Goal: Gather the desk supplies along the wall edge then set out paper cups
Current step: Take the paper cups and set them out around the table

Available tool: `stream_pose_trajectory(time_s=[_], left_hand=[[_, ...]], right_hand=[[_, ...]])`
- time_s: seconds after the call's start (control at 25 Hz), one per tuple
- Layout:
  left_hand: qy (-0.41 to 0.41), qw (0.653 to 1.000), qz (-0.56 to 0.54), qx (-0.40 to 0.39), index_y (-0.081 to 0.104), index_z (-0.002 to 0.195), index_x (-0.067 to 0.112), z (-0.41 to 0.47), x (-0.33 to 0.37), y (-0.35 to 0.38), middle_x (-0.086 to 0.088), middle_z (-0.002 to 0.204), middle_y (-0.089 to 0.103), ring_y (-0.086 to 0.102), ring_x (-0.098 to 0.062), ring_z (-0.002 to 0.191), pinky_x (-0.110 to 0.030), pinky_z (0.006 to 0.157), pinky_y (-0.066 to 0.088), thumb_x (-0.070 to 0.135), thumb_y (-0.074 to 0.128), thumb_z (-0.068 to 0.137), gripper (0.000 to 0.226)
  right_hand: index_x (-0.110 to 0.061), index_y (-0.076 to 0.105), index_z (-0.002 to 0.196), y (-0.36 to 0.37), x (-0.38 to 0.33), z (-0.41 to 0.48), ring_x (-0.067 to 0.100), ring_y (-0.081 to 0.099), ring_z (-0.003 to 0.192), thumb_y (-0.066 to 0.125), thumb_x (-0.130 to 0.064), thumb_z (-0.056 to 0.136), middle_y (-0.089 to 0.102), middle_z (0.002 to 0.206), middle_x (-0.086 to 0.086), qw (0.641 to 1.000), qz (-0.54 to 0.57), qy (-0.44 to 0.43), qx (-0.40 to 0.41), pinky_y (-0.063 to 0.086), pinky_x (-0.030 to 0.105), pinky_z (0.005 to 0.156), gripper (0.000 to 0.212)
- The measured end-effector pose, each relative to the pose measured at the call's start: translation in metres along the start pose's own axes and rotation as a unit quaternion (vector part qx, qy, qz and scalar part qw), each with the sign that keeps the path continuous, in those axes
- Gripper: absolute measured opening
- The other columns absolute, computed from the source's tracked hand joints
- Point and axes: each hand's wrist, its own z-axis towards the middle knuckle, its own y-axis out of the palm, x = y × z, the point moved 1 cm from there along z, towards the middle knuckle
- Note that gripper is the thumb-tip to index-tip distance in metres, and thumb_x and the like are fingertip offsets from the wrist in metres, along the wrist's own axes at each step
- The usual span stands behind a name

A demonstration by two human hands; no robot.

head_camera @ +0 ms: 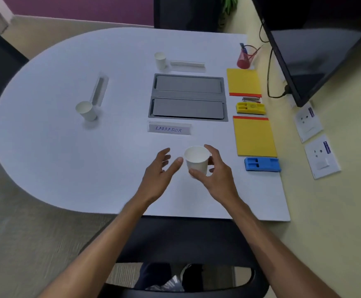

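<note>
My right hand (217, 174) grips a white paper cup (196, 159) upright near the table's front, just below the "LABRADOR" name card (169, 129). My left hand (161, 168) hovers open beside it, thumb tip near the cup's rim. A second paper cup (86, 110) stands at the left and a third paper cup (160, 59) at the far middle. Along the right wall edge lie a red pen holder (245, 57), a yellow notepad (244, 81), a stapler (251, 99), a yellow tray (250, 108), another yellow notepad (254, 136) and a blue tray (262, 164).
A grey cable hatch (188, 97) is set into the white table (68, 158). Blank name cards lie at the left (99, 90) and far middle (187, 65). A dark monitor (317, 44) hangs on the right wall above two sockets. A black chair (188, 244) is under my arms.
</note>
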Motion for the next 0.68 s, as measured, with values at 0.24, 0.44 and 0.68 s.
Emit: stream_pose_trajectory(time_s=[0.24,0.44,0.68], left_hand=[[0.048,0.977,0.205,-0.028,0.024,0.156,0.024,0.098,-0.048,0.034,-0.001,0.164,0.025,0.024,-0.021,0.150,-0.043,0.120,0.027,0.052,0.059,0.092,0.078],[0.074,0.921,0.380,-0.042,0.009,0.159,0.021,0.187,-0.106,0.071,-0.006,0.168,-0.006,-0.010,-0.025,0.154,-0.048,0.124,-0.001,0.061,0.040,0.096,0.081],[0.121,0.858,0.500,0.000,-0.005,0.159,0.015,0.217,-0.161,0.091,-0.011,0.166,-0.013,-0.016,-0.028,0.153,-0.055,0.123,-0.002,0.063,0.010,0.099,0.078]], right_hand=[[-0.030,0.034,0.142,0.001,0.063,0.073,0.019,0.053,0.113,0.083,-0.024,0.078,0.052,0.129,-0.005,0.999,-0.005,0.044,0.025,0.050,0.027,0.088,0.081],[-0.022,0.035,0.141,0.019,0.097,0.149,0.016,0.049,0.116,0.084,-0.016,0.076,0.052,0.136,0.005,0.996,-0.023,0.066,0.049,0.046,0.027,0.094,0.081],[-0.018,0.035,0.137,0.042,0.118,0.221,0.025,0.054,0.115,0.083,-0.014,0.077,0.053,0.132,0.008,0.991,-0.020,0.088,0.098,0.051,0.033,0.092,0.076]])
